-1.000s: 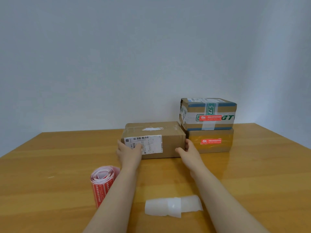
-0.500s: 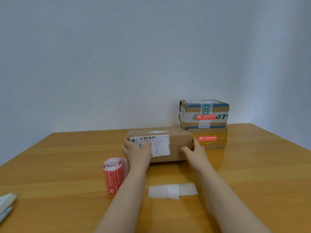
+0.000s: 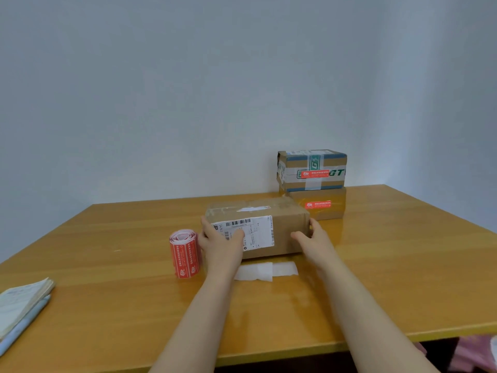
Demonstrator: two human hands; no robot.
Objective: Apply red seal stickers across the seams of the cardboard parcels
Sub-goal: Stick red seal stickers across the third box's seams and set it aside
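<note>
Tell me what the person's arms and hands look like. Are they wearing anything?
The left arm and right arm are bare all the way to the picture's bottom edge, with no sleeves showing. The left hand and right hand have no gloves. I can see no rings, watch or bracelet on them.

Beside front parcel (image 3: 285, 232): sticker roll (image 3: 185, 254) just left, 2 stacked parcels (image 3: 312, 170) behind its right end; open tabletop (image 3: 403, 265) farther right.
</note>
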